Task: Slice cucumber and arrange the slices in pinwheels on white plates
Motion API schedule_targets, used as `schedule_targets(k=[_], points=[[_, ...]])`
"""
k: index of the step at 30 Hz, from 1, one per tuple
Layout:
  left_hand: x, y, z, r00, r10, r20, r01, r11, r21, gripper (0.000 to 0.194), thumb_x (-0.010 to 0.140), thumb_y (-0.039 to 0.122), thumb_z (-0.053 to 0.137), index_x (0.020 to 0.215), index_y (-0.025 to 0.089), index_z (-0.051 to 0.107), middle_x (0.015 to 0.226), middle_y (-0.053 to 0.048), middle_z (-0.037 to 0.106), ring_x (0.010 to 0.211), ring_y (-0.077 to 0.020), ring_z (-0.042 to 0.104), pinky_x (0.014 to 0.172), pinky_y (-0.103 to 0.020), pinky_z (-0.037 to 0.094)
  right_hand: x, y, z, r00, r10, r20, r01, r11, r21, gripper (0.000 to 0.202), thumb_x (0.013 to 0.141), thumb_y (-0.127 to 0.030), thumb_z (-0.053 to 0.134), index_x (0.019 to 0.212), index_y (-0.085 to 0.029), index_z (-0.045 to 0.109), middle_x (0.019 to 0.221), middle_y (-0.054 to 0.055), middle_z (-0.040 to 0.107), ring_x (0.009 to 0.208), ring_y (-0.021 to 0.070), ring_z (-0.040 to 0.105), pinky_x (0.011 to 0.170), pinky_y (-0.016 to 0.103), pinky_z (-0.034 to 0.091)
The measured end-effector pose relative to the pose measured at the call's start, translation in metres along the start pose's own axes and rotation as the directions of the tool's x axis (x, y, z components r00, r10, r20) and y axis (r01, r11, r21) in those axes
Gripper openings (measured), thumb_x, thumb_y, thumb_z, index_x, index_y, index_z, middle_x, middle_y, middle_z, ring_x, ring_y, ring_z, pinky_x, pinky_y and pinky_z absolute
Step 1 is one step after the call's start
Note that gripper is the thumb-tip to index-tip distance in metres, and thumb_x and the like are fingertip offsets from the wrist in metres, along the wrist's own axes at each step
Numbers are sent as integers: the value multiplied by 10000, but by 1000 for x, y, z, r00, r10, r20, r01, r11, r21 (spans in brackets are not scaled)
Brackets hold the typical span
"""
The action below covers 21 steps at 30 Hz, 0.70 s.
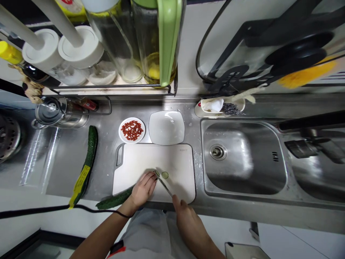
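Right hand point(185, 214): closed around the handle of the knife point(165, 184), whose blade is angled forward and to the left over the board.
Left hand point(142, 189): curled over the cucumber in use, which is gripped from above, with the fingertips placed just beside the blade.
Cucumber in use point(115, 200): held under the left hand; its long uncut part is seen to the left of the wrist, reaching past the near left part of the board, while its other end is mostly hidden by the fingers.
Round slice point(165, 175): laid flat on the board just right of the blade, near the left fingertips, touched by neither hand.
Cutting board point(178, 158): set flat on the steel counter point(67, 154), with a grey handle at its left side.
Second cucumber point(92, 147): laid lengthwise on the counter, left of the board and well apart from both hands; a yellow label point(80, 183) is wrapped around its near part.
Sink point(242, 192): set into the counter on the right.
White dish point(167, 127): placed just beyond the board.
Small plate point(120, 136): placed left of the dish, covered with small red pieces point(132, 130).
Jars and bottles: lined up on the shelf point(113, 90) at the back.
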<state>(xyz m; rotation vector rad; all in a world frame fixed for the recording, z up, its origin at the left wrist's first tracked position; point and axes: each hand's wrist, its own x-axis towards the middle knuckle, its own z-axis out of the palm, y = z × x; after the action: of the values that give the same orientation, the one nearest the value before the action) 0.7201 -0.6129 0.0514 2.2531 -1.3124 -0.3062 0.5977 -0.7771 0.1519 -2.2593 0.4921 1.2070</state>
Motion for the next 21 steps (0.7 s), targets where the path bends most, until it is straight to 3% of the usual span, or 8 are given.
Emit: schedule_targets(k=[21], points=[[0, -1, 2, 1000, 12, 9, -12, 1000, 19, 266, 907, 171, 462, 1155, 159, 559, 1092, -88, 644, 1096, -198, 579, 1012, -419, 472, 5, 1, -4, 998, -66, -1, 66, 995, 68, 562, 820, 23, 213, 1286, -144, 480, 989, 138, 659, 907, 208, 648, 746, 268, 465]])
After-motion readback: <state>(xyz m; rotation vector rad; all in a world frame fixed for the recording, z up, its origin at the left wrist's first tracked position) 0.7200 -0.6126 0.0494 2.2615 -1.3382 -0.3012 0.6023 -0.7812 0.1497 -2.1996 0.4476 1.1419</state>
